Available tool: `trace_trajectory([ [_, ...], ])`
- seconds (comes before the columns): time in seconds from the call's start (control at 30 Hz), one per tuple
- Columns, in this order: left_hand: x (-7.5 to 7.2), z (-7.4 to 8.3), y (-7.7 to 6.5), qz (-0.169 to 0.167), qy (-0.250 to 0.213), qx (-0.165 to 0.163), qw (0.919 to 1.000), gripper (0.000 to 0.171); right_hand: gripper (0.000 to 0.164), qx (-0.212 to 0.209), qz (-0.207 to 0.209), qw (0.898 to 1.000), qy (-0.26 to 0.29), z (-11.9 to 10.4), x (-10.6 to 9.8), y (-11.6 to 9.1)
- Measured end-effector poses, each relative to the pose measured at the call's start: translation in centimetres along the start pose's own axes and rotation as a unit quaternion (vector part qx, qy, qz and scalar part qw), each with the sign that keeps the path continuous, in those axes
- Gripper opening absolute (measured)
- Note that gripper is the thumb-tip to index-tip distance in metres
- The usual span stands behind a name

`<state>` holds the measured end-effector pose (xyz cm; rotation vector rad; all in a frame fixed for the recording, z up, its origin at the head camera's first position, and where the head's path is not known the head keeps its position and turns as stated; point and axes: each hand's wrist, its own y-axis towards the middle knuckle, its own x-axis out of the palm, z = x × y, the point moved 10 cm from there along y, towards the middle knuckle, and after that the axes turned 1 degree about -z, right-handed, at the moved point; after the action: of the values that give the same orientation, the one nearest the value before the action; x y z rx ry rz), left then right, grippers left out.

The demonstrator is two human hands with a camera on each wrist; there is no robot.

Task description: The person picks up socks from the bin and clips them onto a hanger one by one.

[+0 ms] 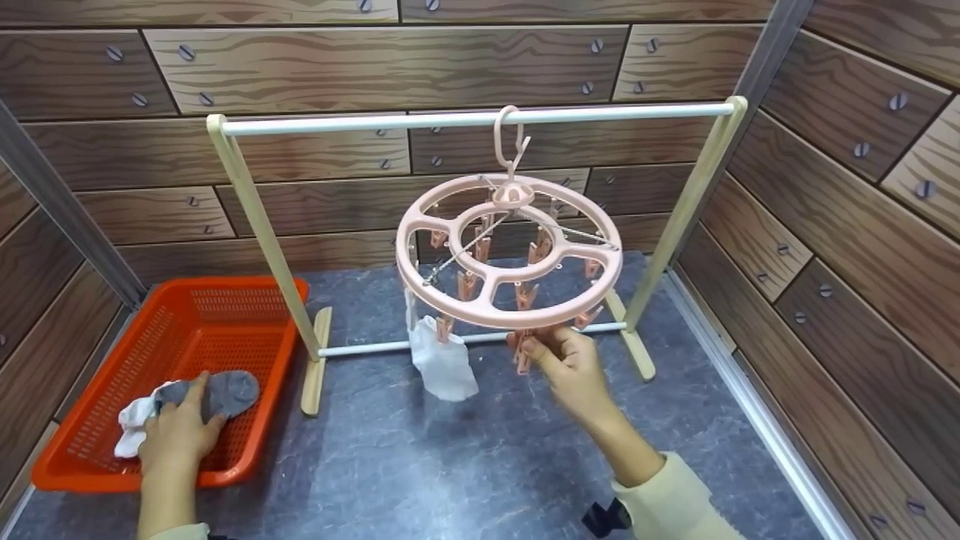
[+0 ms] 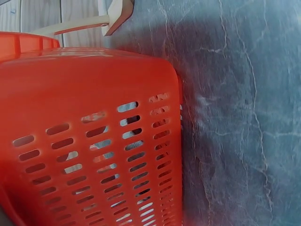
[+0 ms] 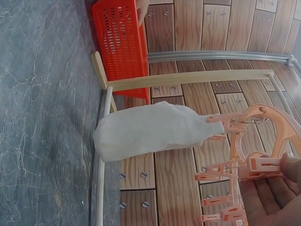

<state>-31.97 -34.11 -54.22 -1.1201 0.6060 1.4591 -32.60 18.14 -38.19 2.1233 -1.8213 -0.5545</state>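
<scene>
In the head view my left hand (image 1: 178, 431) reaches into the orange basket (image 1: 259, 435). Its fingers lie spread on a grey sock (image 1: 232, 394), beside a white sock (image 1: 135, 424). My right hand (image 1: 577, 375) pinches a pink clothespin (image 1: 523, 356) at the near rim of a round pink drying hanger (image 1: 487, 306). The right wrist view shows that clothespin (image 3: 265, 164) between thumb and fingers. Another white sock (image 1: 442, 364) hangs from the hanger's left side, held by a clip. In the left wrist view the basket's slotted wall (image 2: 94, 89) hides the left hand's fingers.
The hanger hooks over the white bar (image 1: 360, 122) of a wooden-legged rack (image 1: 259, 225). More pink clothespins (image 1: 526, 295) dangle from its rings. A dark marbled surface (image 1: 375, 457) lies beneath. Wood-patterned walls (image 1: 315, 67) enclose the back and sides.
</scene>
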Motion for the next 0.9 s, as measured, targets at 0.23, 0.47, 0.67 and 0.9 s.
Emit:
trace_trajectory([
  [0.23,0.3,0.0,0.0,-0.007,0.019,0.011,0.9997,0.061,0.014,-0.005,0.001,1.0,-0.01,0.0,0.1,0.0],
  [0.47,-3.0,0.1,-1.1,0.168,-0.026,-0.012,0.9854,0.045,0.014,-0.003,0.006,1.0,-0.015,0.0,-0.1,-0.1],
  [0.67,-4.4,0.3,-2.6,0.25,-0.061,-0.021,0.966,0.03,0.014,0.003,0.01,1.0,-0.013,0.0,-0.2,0.0],
  [0.9,-4.5,0.9,-2.8,0.242,-0.09,0.007,0.9661,0.052,0.014,0.004,0.007,1.0,-0.008,-0.1,-0.1,-0.1],
])
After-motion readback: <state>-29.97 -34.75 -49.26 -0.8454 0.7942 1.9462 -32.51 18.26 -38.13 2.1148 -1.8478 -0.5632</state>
